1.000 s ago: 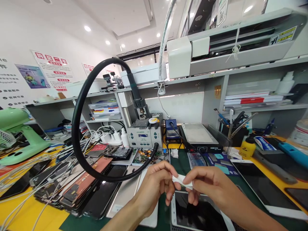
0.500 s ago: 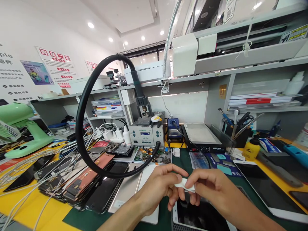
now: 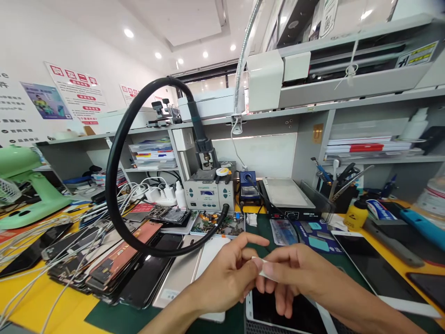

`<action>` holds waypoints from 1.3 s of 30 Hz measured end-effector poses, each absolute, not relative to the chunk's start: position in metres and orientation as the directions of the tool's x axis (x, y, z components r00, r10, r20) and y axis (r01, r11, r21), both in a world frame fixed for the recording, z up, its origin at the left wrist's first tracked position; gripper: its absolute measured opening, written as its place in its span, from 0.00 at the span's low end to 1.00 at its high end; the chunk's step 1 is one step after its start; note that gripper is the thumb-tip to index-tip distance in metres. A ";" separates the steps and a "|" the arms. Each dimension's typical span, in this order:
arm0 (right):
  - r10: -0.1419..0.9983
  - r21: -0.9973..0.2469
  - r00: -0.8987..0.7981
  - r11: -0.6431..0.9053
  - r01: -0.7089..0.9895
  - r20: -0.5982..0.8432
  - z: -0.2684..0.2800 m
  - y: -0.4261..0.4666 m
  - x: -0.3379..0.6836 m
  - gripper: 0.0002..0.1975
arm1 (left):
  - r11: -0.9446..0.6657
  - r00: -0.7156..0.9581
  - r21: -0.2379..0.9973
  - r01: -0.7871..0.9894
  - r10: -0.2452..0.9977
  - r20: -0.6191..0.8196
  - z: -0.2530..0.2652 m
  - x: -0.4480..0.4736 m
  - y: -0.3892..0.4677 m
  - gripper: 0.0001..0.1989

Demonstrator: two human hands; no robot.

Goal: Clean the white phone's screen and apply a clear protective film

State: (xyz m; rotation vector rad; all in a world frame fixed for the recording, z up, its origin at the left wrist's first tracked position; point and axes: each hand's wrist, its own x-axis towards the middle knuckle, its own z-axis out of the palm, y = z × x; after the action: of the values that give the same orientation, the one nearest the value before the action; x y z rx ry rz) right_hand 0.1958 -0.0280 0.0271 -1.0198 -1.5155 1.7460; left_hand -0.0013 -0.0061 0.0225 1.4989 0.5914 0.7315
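My left hand (image 3: 229, 278) and my right hand (image 3: 302, 276) meet at lower centre, thumbs and fingertips pinching a small white piece (image 3: 262, 272) that looks like folded paper or tissue. Its exact kind is too small to tell, and the fingers cover most of it. My left index finger points outward above the pinch. Under the hands lies a white-framed tablet (image 3: 271, 311) with a dark screen, partly hidden by my right hand and resting on a dark perforated surface.
Stacked phone and tablet parts (image 3: 120, 260) lie left, beside silver panels (image 3: 177, 273). A hot-air station (image 3: 206, 195) with a looping black hose (image 3: 114, 162) stands behind. A heating plate (image 3: 288, 192), yellow bottle (image 3: 355, 215) and another white tablet (image 3: 368, 260) are right. White cables (image 3: 62, 278) cross the left.
The fingers have closed further around the white piece, so less of it shows. My right hand's lower fingers now hang further down over the tablet. The view has shifted slightly.
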 end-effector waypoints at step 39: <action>0.952 -0.966 -0.292 -0.153 -0.207 -0.088 0.023 -0.027 0.193 0.18 | -0.265 0.364 0.964 -0.013 0.897 0.251 0.014 0.010 0.003 0.20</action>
State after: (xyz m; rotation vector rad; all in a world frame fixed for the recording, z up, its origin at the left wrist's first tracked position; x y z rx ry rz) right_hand 0.1927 -0.0274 0.0225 -0.9739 -1.1735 1.6082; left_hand 0.0098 0.0026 0.0141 1.5799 0.8153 1.0909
